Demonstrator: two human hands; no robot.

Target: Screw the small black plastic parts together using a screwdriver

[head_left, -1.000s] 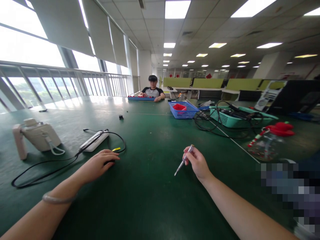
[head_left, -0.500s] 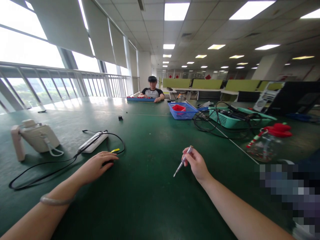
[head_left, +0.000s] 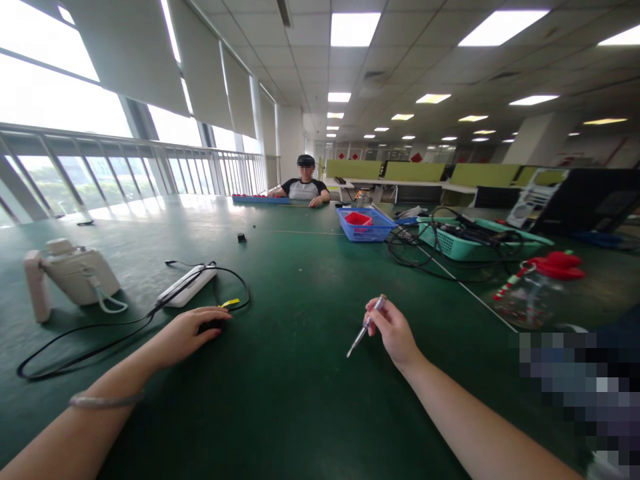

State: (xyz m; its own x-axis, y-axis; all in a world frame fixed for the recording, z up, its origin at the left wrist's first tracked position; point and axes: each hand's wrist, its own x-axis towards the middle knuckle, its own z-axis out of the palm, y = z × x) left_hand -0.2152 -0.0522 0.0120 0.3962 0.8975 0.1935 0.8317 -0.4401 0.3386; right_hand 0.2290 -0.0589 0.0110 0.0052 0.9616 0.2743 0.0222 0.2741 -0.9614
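Observation:
My right hand [head_left: 395,332] pinches a small screwdriver [head_left: 364,331] with a pale handle and a slim metal shaft. Its tip points down and to the left, close over the green tabletop [head_left: 300,393]. On the left, my left hand [head_left: 195,333] rests on the table with its fingers stretched forward and the thumb apart, nothing visible in it; the space under the palm is in shadow. Just beyond those fingers lie a white power bank-like bar [head_left: 189,288] and a black strap [head_left: 95,325] with a yellow tag [head_left: 230,303].
A beige bottle [head_left: 83,273] stands at left. A small black block [head_left: 242,237] lies farther off. At right are a blue basket [head_left: 367,231], a green basket [head_left: 450,247] with cables and a red-lidded jar [head_left: 533,297]. Across the table sits a person [head_left: 304,187] beside a blue tray [head_left: 260,199].
The blue tray across the table has shifted left, and one arm of the person there with it. My left hand has drawn back slightly; my right hand holds the screwdriver almost still.

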